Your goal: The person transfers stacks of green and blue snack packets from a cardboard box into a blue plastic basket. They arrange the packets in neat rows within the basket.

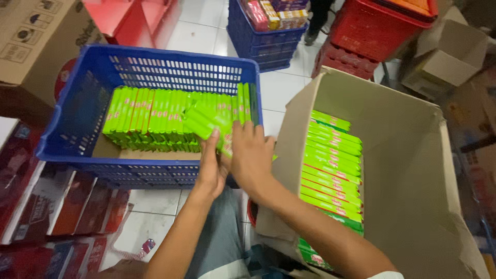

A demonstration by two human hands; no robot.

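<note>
A: Both hands, left hand (211, 168) and right hand (251, 155), grip closed on a stack of green packets (206, 124) over the blue crate (67, 139).
B: Light, glossy, likely slippery; squeeze the stack's ends.

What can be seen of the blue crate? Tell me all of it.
The blue crate is a rectangular plastic bin with slotted walls, standing upright and open-topped on packs below. Green packets stand on edge in rows inside, filling its far part; brown cardboard lines the bare near strip. The left hand and right hand hold more green packets over its right near corner.
</note>
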